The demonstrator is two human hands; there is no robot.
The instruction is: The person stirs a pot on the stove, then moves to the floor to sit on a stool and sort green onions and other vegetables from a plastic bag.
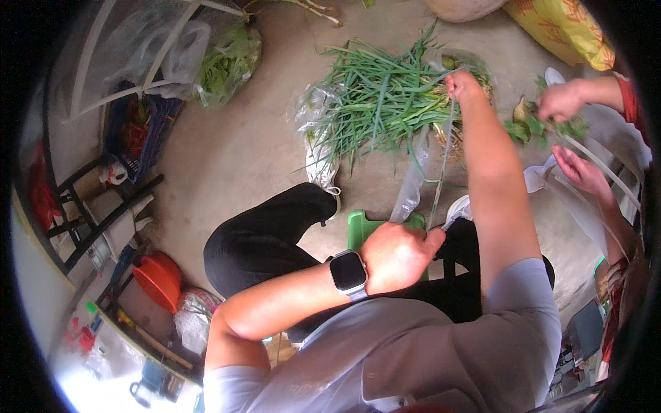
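A thin pale strip (443,165), perhaps plastic or a stalk, stretches between my two hands. My left hand (400,254), with a smartwatch (348,270) on its wrist, is closed around the lower end near my lap. My right hand (463,86) grips the upper end, at the root side of a large heap of green onions (382,98) on the floor. A long piece of clear plastic (411,186) runs up from beside my left hand toward the heap. Whether my left hand holds that too is hidden. Behind my left hand stands a green plastic stool (360,227).
At right, another person's two hands (563,100) (581,168) handle leafy greens (526,128). Bagged greens (227,64) lie at upper left, near a blue crate (139,134). An orange basin (159,281) is at left. A yellow sack (563,33) lies at upper right.
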